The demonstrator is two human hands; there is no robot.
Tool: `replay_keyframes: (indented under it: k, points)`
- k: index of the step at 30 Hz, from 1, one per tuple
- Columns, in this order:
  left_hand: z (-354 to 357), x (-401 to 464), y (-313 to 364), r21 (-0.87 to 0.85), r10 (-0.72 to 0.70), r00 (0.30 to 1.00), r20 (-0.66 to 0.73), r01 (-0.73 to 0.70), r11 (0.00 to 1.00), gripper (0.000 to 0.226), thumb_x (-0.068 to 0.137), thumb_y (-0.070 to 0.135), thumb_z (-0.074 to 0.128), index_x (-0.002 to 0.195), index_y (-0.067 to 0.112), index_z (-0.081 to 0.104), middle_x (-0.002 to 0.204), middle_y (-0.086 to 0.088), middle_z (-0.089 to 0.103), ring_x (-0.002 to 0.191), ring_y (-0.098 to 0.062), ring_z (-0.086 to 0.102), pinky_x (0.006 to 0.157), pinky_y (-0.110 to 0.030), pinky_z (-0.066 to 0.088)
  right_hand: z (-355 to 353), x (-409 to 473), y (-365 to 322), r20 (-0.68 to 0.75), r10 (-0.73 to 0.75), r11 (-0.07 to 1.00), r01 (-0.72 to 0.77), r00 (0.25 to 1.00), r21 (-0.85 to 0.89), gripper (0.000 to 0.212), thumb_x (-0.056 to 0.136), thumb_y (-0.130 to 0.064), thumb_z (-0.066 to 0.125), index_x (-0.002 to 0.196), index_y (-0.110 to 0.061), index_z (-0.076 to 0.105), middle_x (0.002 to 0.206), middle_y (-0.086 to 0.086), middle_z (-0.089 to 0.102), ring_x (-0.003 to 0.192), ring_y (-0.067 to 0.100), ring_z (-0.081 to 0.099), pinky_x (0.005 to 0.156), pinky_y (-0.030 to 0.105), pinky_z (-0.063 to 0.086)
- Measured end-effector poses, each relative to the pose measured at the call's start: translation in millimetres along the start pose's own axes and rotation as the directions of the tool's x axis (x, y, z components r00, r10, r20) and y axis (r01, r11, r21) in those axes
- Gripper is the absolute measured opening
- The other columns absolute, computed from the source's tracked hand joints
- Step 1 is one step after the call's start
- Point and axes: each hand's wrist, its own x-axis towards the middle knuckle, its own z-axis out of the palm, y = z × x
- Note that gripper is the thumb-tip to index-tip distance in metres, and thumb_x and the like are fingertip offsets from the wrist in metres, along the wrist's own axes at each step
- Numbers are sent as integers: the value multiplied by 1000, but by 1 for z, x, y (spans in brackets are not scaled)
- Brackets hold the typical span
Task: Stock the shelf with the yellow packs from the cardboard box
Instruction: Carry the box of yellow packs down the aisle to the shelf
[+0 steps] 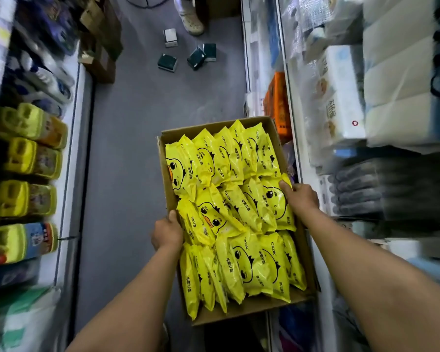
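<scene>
An open cardboard box (252,309) is held up in the aisle, close against the right-hand shelves. It is packed with several yellow packs (239,207) printed with a duck face, standing in three rows. My left hand (167,231) grips the box's left wall, thumb over the rim. My right hand (300,196) grips the right wall, its thumb lying on a yellow pack at the edge. Both forearms reach in from the bottom of the view.
Shelves (315,174) on the right carry white tissue bundles (396,97), grey towels and orange packs (280,102). Left shelves hold yellow-capped bottles (28,158). Small dark boxes (196,57) lie on the grey floor ahead, near a person's shoe (192,21) and cardboard (102,47).
</scene>
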Motion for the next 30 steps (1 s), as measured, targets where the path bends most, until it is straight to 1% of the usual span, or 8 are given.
replay_keyframes:
  k: [4,13,15,19,21,24,28,30]
  points:
    - [-8,-3,2,-3,66,994,88,-66,998,58,102,48,34,111,0,65,113,-25,64,106,-41,60,90,-45,49,-1,-18,-1,39,-25,996,22,999,90,59,83,-69,60,112,-18,70,111,9,72,109,34,63,94,42,50]
    - [-42,-12,-8,-58,268,940,211,-262,963,59,101,50,35,110,0,64,114,-25,64,108,-40,60,93,-46,48,-9,-94,-8,-99,48,978,-26,994,205,57,94,-57,56,126,-11,65,129,12,65,122,32,57,98,36,43]
    - [-52,-14,-13,-62,352,903,247,-347,936,58,101,51,34,108,3,65,112,-23,65,107,-38,61,93,-47,48,-3,-119,-6,-127,74,960,-36,989,276,58,92,-58,57,125,-12,66,127,10,67,119,29,59,99,36,46]
    - [-75,-20,-22,8,457,838,297,-481,877,52,102,48,38,116,7,65,118,-21,65,111,-37,59,88,-39,44,30,-189,-2,-176,118,907,-34,977,419,43,95,-52,58,115,-16,71,106,1,71,101,19,62,85,27,44]
    - [-85,-21,-28,18,514,784,347,-554,832,49,101,47,41,119,8,66,119,-19,65,112,-35,59,89,-38,45,58,-218,4,-209,198,857,-66,958,512,37,93,-53,60,103,-21,74,94,-2,73,97,20,67,88,32,49]
    - [-95,-20,-38,-8,565,691,451,-629,777,46,99,45,48,128,13,63,126,-14,64,118,-31,57,97,-36,44,97,-255,12,-189,352,720,-136,917,681,33,92,-48,64,81,-18,72,75,1,73,76,19,71,83,36,55]
    - [-92,-22,-41,-46,578,568,586,-688,724,56,89,57,56,125,14,65,122,-8,67,116,-28,60,99,-43,48,135,-294,16,-117,436,578,-178,893,796,36,96,-39,62,91,-5,71,79,7,72,63,15,67,69,25,56]
    - [-85,-27,-39,-3,574,524,629,-737,676,59,87,58,58,125,14,64,122,-10,67,117,-30,60,99,-43,48,149,-302,17,-45,456,505,-217,889,835,34,96,-40,62,97,-7,70,86,7,72,69,15,68,78,32,57]
